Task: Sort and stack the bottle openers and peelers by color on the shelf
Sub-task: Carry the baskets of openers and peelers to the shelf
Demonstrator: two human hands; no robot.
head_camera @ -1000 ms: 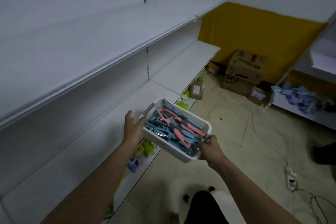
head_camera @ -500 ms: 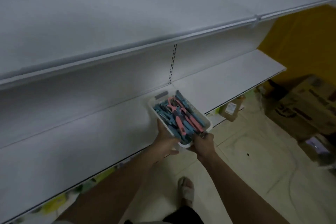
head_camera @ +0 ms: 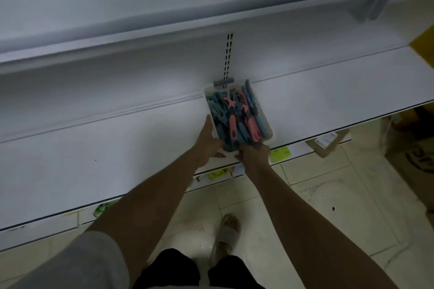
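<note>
A white plastic basket [head_camera: 265, 112] rests on the white middle shelf [head_camera: 117, 159], its far end near the back panel. It holds several blue tools [head_camera: 242, 131] and pink tools [head_camera: 250, 122], bottle openers and peelers mixed together. My left hand [head_camera: 209, 141] holds the basket's near-left corner, fingers along the side wall. My right hand [head_camera: 254, 153] grips the basket's near end at the shelf's front edge.
An upper shelf [head_camera: 164, 16] overhangs the middle one. Below the shelf edge lie green packets [head_camera: 279, 153] on a lower shelf. A cardboard box [head_camera: 326, 144] stands on the tiled floor at right. My sandalled foot [head_camera: 226, 233] is below.
The basket has gone from held in the air to resting on the middle shelf, pushed further in. Both hands have stayed on its near end. My view has turned towards the shelf.
</note>
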